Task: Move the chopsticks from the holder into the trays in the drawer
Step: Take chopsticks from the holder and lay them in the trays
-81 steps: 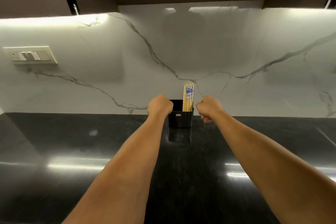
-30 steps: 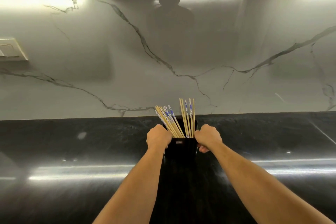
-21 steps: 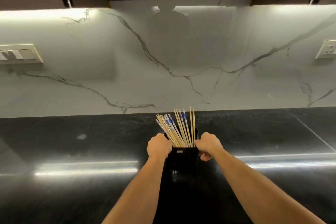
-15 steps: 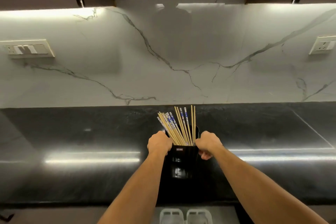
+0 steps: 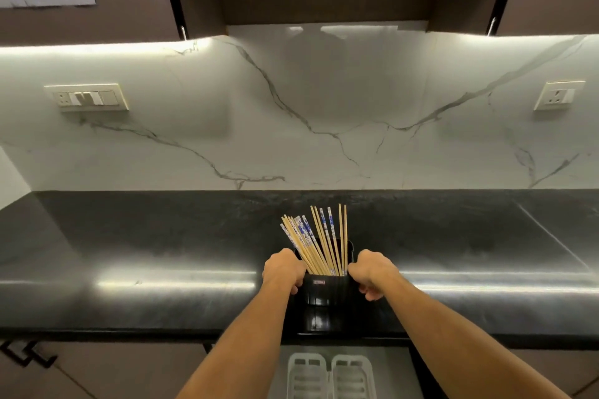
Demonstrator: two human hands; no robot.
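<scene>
A black holder stands on the dark counter near its front edge. Several wooden chopsticks, some with blue-and-white tops, fan out of it and lean left. My left hand grips the holder's left side and my right hand grips its right side. Below the counter edge an open drawer shows two white slotted trays side by side, between my forearms.
The black counter runs wide to both sides under a white marble backsplash. A switch panel sits on the wall at left, a socket at right. Dark upper cabinets hang overhead. A black handle shows at lower left.
Both hands have pulled the holder from the back of the counter to its front edge. The chopsticks have spread and lean left. The drawer with its trays has come into view below.
</scene>
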